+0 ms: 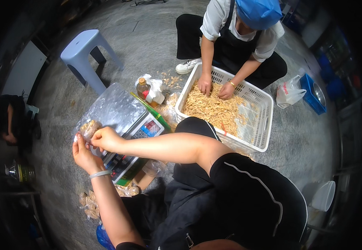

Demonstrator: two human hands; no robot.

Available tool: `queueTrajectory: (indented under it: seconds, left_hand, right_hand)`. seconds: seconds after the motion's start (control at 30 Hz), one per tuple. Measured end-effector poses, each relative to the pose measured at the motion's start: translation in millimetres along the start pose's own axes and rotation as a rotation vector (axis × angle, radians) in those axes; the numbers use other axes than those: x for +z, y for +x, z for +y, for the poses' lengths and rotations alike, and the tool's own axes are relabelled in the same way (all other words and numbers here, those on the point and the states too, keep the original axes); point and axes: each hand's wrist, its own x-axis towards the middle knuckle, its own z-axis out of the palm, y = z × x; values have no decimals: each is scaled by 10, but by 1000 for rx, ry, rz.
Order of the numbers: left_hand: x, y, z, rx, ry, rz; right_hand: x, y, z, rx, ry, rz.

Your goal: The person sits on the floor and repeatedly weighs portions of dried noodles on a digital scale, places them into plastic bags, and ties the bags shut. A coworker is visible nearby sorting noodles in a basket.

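Both hands meet at the near-left side of a digital weighing scale [115,107] with a flat metal pan and a keypad. Between them is a small clear plastic bag [90,128], rounded with pale tan food pieces inside. My left hand [86,156], with a pale bangle at its wrist, pinches the bag's gathered end. The fingers of my right hand [107,139] grip the same end from the other side. Behind the fingers, the twisted part of the bag is largely hidden. My right forearm crosses over the scale's front panel.
A white plastic crate [265,125] holds tan food strips [210,103]; a co-worker's hands [215,87] are in them. Nearby are a blue-grey stool [84,47], a corked bottle [142,88], filled bags [90,203] on the floor, and a white carrier bag [289,93].
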Motion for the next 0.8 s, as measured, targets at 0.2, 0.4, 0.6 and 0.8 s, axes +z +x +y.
queueTrajectory:
  seconds: [0.2,0.4,0.6,0.8]
  left_hand:
    - [-122,61,50,57,327,-322]
    - [-43,-171,313,49,315,-586]
    - [-30,-297,437,-239,-16,-782]
    - [-18,-261,228,305,283,-456]
  right_hand:
    - [-400,44,-516,-578,-652,182]
    - [-819,144,-865,-350,-337,-328]
    - [-922,46,-952,-96,-115,-716]
    - [-772,-128,-1025,-347,-400,-542]
